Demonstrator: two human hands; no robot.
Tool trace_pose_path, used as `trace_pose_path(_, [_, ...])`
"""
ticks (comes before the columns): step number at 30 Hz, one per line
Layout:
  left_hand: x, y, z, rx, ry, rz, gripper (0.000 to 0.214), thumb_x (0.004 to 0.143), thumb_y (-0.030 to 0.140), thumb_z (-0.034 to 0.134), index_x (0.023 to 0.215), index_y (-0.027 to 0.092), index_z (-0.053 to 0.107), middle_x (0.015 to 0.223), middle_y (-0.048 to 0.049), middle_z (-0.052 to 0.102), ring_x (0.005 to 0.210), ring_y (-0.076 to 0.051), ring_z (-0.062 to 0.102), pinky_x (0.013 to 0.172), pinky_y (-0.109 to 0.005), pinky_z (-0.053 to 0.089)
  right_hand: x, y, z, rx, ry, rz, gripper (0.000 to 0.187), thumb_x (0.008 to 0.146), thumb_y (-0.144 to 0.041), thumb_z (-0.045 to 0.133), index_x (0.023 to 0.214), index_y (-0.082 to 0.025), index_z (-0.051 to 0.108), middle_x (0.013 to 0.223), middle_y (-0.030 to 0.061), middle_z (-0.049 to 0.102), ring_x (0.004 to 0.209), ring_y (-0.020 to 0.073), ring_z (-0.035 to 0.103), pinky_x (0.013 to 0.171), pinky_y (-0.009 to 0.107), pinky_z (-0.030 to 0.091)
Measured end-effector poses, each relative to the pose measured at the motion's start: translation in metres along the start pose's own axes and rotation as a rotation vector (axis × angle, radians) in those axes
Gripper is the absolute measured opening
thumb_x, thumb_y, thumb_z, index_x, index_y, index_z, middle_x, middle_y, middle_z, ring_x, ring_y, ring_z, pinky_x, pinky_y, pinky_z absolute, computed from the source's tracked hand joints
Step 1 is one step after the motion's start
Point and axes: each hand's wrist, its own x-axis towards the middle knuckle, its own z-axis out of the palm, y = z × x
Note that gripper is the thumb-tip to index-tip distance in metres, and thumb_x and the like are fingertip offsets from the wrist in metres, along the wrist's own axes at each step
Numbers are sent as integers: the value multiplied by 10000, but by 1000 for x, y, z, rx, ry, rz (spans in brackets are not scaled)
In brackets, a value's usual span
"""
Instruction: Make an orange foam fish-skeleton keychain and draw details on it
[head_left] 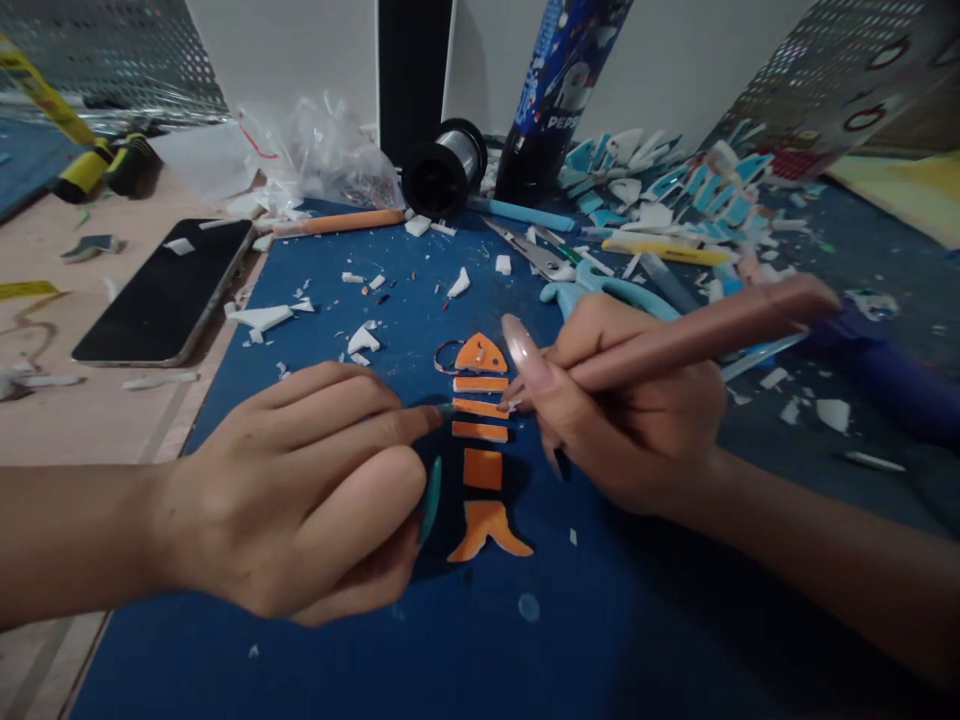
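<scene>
My right hand [622,410] grips a mauve pen-shaped tool [697,340], its tip low at the right end of the middle orange strip [480,408]. My left hand [300,490] is mostly curled, with the index fingertip at that strip's left end. Above it lies another orange strip [480,384], and below it a third strip [480,432]. In line with them are an orange fish-head piece [481,354] with a small ring [448,356] beside it, an orange square [482,469], and a forked tail piece [489,530]. The pieces lie apart on a blue mat [480,640].
A black phone [165,290] lies at left. Light-blue scissors [600,285] are just beyond my right hand. Behind stand a black spool [444,170] and a Pepsi bottle [559,100]. White and blue scraps [675,190] pile at back right; an orange pen [337,222] lies farther back.
</scene>
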Motion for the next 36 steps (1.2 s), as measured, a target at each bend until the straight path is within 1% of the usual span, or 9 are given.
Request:
trace_pose_path(3, [0,-2,1,0,13,1,63,741,201,465,685,202,437,819,-139,727,677,-225,647,604,-388,582,0,0,-1,21,-15,-11,278,814,-12,529,618,-207,501,591,-33,477,487,73,458,456,238,442])
trace_pose_path(10, [3,0,0,-12,0,9,92,758,223,465,674,210,430,829,-145,733,673,-234,652,592,-396,580,0,3,0,6,-65,-14,301,820,-38,523,586,-204,431,567,-35,448,467,73,425,411,239,363])
trace_pose_path(15, [3,1,-2,-11,-14,-18,71,743,206,474,678,209,446,846,-138,734,683,-231,655,618,-392,591,-1,0,-2,-31,-3,-6,287,827,-44,514,604,-215,458,584,-23,463,503,92,462,447,251,434])
trace_pose_path(20, [1,3,1,-16,-4,-42,82,728,197,476,660,212,433,819,-138,737,673,-236,653,596,-398,583,0,4,-1,-1,-25,-11,310,815,-36,521,570,-205,433,571,-26,443,479,82,422,435,244,425])
trace_pose_path(22, [2,1,2,-16,8,-22,81,719,197,483,654,206,437,806,-146,739,649,-235,653,581,-392,583,0,4,-1,2,-28,-1,306,812,-28,524,571,-203,454,568,-26,448,485,82,434,444,243,430])
trace_pose_path(25, [3,-3,1,-11,26,20,77,699,208,488,627,200,460,802,-148,744,625,-243,667,563,-389,592,0,-1,-1,-8,24,19,265,816,-34,538,609,-199,523,577,-26,476,485,77,453,462,247,455])
trace_pose_path(28, [2,-3,-1,22,55,42,107,661,226,483,556,220,464,772,-105,751,619,-248,685,556,-388,608,0,-9,1,59,70,73,232,839,-59,545,645,-183,566,605,-21,486,489,66,484,450,229,461])
trace_pose_path(32, [2,4,-3,46,84,57,107,600,198,461,510,249,489,713,-40,749,624,-236,696,629,-390,636,2,-14,6,158,8,153,260,867,-116,558,617,-183,542,621,-20,482,519,68,522,447,202,478])
trace_pose_path(36, [5,8,-5,70,88,36,118,601,189,439,517,256,487,726,-21,750,622,-227,694,597,-397,627,2,-11,9,169,-37,151,249,874,-111,549,637,-186,542,624,-27,486,529,65,519,512,213,510])
